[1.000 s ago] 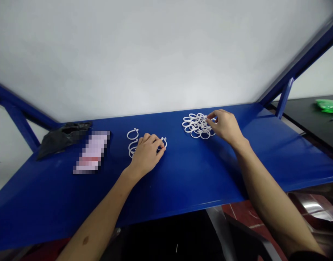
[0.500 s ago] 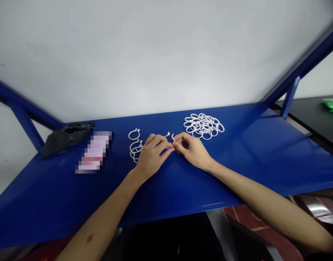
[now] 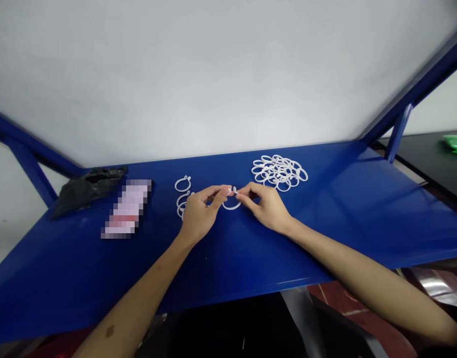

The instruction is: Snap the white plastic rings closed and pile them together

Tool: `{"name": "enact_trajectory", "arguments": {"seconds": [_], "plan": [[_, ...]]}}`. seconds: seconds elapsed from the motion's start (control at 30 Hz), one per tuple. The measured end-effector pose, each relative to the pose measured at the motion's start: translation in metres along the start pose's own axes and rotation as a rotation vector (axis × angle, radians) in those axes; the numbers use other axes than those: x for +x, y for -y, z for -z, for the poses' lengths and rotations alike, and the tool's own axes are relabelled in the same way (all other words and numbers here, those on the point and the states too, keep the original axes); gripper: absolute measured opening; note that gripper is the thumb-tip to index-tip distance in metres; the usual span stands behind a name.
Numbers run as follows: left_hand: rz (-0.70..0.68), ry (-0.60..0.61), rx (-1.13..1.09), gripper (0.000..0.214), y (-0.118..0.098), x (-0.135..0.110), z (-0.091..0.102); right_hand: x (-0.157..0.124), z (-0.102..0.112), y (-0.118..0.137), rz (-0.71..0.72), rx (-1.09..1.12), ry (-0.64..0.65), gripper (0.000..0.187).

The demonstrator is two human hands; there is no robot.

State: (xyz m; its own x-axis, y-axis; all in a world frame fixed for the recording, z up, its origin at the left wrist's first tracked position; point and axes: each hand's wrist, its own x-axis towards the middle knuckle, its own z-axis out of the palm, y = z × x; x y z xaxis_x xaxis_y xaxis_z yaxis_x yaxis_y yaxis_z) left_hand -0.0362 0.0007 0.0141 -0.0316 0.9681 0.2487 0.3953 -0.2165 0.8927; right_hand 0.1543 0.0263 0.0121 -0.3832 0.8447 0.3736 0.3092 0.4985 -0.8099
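Between my hands is a white plastic ring (image 3: pixel 231 207) with a small eyelet at its top, like a curtain ring. My left hand (image 3: pixel 203 209) pinches its upper left end between thumb and fingers. On the opposite side, my right hand (image 3: pixel 267 206) grips the ring near the eyelet with thumb and forefinger. Left of my left hand lie a few similar white rings (image 3: pixel 182 184), the nearer ones partly hidden behind that hand. A heap of several white rings (image 3: pixel 279 172) rests on the blue table behind my right hand.
The blue table (image 3: pixel 246 263) backs onto a pale wall (image 3: pixel 221 74). A blurred pink-and-white item (image 3: pixel 128 206) and a crumpled black plastic bag (image 3: pixel 88 191) lie at the left. Blue frame bars (image 3: pixel 399 132) rise at both sides. A green packet (image 3: pixel 455 144) sits on a dark surface far right.
The ring between my hands has turned so its curve now hangs toward me and its eyelet points up. My left hand has shifted slightly left, with its fingers now pinching the ring's end.
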Motion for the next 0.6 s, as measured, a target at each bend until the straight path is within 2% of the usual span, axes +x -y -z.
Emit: {"name": "enact_trajectory", "arguments": {"seconds": [0.13, 0.37, 0.5, 0.6], "plan": [[-0.034, 0.016, 0.017, 0.026, -0.0005, -0.0014, -0.0002, -0.0006, 0.0002, -0.0007, 0.063, -0.011, 0.016, 0.013], [-0.123, 0.079, -0.002, 0.010, 0.0047, 0.0001, -0.0019, -0.0063, 0.0042, -0.0003, 0.245, -0.102, 0.090, 0.017], [-0.127, 0.128, -0.024, 0.012, 0.0014, -0.0023, -0.0044, -0.0088, 0.0065, -0.0012, 0.340, -0.220, 0.131, 0.022], [-0.154, 0.122, 0.041, 0.013, 0.0016, -0.0021, -0.0062, -0.0070, 0.0055, -0.0012, 0.362, -0.260, 0.098, 0.019]]}}
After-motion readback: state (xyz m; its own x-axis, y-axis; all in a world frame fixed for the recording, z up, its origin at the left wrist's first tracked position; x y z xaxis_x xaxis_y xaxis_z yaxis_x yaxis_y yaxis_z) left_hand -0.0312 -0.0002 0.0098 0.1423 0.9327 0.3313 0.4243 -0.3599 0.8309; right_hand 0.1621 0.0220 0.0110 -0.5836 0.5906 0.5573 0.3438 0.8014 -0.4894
